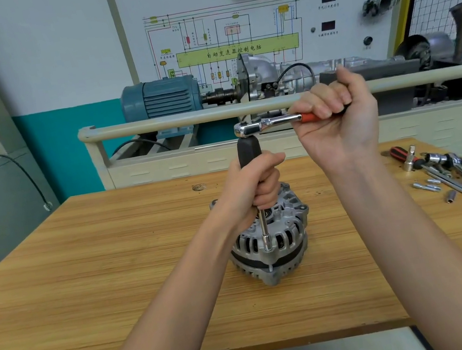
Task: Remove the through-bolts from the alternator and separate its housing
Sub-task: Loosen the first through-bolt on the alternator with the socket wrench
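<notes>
On the wooden bench I see the ribbed silver alternator upright; my left hand grips the driver handle, my right hand fists the ratchet. Bolt head hidden under the socket.

An alternator stands upright near the middle of a wooden table, its finned silver housing facing the camera. The left hand grips the black handle of a vertical socket driver whose steel shaft runs down to a socket seated on the alternator's near edge. On top of that handle sits the chrome head of a ratchet wrench — its orange grip lies horizontal in the fisted right hand. At the table's right edge lies a loose cluster of tools: ratchets, extensions, small sockets, red-handled pieces. Behind the table stands a training rig with a blue electric motor and a wiring-diagram board.
</notes>
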Tool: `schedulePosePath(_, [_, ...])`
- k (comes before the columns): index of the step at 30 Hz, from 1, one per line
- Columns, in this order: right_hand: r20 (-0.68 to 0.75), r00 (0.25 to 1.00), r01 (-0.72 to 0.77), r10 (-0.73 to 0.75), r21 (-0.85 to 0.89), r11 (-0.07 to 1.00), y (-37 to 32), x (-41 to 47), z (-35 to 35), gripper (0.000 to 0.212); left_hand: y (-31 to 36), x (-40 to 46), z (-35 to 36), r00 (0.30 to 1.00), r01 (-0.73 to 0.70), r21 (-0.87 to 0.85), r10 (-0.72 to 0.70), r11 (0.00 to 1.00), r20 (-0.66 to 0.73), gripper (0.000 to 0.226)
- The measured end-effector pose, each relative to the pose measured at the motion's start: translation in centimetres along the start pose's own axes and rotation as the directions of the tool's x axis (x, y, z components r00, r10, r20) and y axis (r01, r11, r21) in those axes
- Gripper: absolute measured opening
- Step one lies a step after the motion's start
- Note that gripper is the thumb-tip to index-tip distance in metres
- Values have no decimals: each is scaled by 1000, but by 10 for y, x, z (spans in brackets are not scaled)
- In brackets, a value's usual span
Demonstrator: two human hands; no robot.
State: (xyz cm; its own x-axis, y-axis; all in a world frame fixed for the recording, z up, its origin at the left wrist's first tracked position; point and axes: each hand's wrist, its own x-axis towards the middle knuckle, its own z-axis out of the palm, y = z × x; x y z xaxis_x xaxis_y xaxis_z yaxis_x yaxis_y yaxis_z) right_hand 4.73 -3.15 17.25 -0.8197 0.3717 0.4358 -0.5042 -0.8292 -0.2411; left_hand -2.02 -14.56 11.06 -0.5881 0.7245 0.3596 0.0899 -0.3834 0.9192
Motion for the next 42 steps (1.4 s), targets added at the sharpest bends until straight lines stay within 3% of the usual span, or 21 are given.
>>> schedulePosePath(7, [-13, 999, 48, -48, 0, 999, 4, -2, -2, 55, 7, 0, -1, 999, -49, 117, 50, 992, -9, 42])
schedulePosePath(11, [-25, 999, 44, -42, 64, 997, 3, -4, 1, 54, 16, 4, 2, 996, -72, 27, 71, 997, 46, 41])
schedulePosePath(13, [-33, 995, 94, -92, 48, 994, 6, -8, 4, 53, 16, 5, 5, 998, -42, 11, 41, 999, 41, 48])
schedulePosePath(16, [13, 965, 263, -264, -114, 958, 14, -19, 10, 52, 14, 8, 8, 995, -29, 41, 33, 999, -91, 56])
schedulePosePath(18, [141, 893, 450, -428, -268, 852, 25, -30, 13, 52, 13, 9, 11, 984, -24, 70, 35, 997, -173, 50])
schedulePosePath(20, [333, 755, 655, -565, -386, 649, 39, -42, 12, 47, 13, 9, 16, 975, -11, 108, 34, 994, -220, 44])
schedulePosePath(22, [467, 647, 762, -603, -422, 491, 49, -49, 12, 36, 11, 9, 18, 969, -17, 119, 46, 993, -245, 42])
schedulePosePath(23, [493, 632, 774, -598, -429, 465, 49, -49, 13, 32, 11, 9, 19, 967, -21, 115, 49, 993, -250, 42])
schedulePosePath(25, [473, 666, 746, -576, -421, 517, 42, -45, 13, 34, 11, 11, 20, 971, -20, 100, 43, 995, -235, 42])
schedulePosePath(31, [294, 853, 513, -432, -311, 800, 17, -31, 10, 56, 9, 15, 18, 996, -4, 43, 8, 999, -92, 53])
schedulePosePath(34, [214, 907, 414, -362, -299, 860, 8, -28, 10, 65, 8, 15, 15, 1000, 9, 55, -8, 998, -23, 48])
schedulePosePath(37, [177, 913, 405, -369, -268, 874, 7, -28, 9, 62, 13, 7, 3, 991, -24, 65, 15, 998, 132, 14])
schedulePosePath(38, [168, 913, 404, -371, -258, 877, 8, -28, 8, 61, 12, 2, -4, 987, -21, 60, 11, 998, 162, 33])
schedulePosePath(40, [158, 916, 399, -369, -253, 882, 8, -28, 7, 60, 3, -8, -21, 998, -34, 21, 32, 999, 56, 72])
schedulePosePath(42, [162, 917, 395, -364, -254, 883, 7, -27, 7, 61, -15, -13, -27, 967, 19, 131, 15, 991, -253, 60])
